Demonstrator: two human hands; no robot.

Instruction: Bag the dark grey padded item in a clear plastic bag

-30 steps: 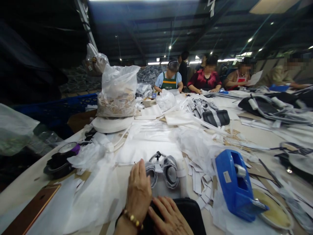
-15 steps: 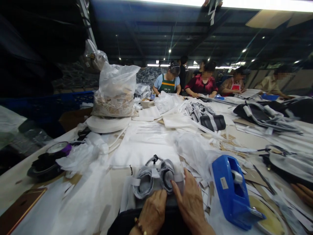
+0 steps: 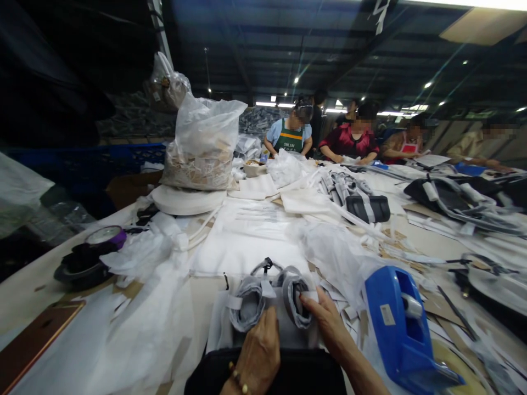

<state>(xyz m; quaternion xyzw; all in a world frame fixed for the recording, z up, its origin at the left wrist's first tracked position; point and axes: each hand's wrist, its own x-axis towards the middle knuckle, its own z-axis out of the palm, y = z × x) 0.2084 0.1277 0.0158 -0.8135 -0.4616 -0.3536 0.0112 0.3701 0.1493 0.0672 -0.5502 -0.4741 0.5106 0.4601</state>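
Note:
A black bag (image 3: 304, 367) lies at the table's near edge, with two rolled grey straps on its far side. The left roll (image 3: 242, 307) and the right roll (image 3: 290, 302) each have white wrapping at the side, and a thin black-tipped cord (image 3: 267, 264) arches behind them. My left hand (image 3: 261, 345) is closed, knuckles up, just in front of the rolls; what its fingertips hold is hidden. My right hand (image 3: 327, 321) grips the outer side of the right roll, thumb at its rim and fingers behind the white strip.
A blue tape dispenser (image 3: 381, 329) stands right of my right hand. Crumpled white sheets (image 3: 135, 307) and a phone (image 3: 41, 340) lie left. Behind are a flat white sheet (image 3: 247, 241) and a stuffed plastic bag (image 3: 201, 148). Several co-workers sit across the table.
My right hand has gone from lying spread beside the right roll to gripping its outer side, and that roll has tilted. My left hand stays in front. The view has shifted slightly.

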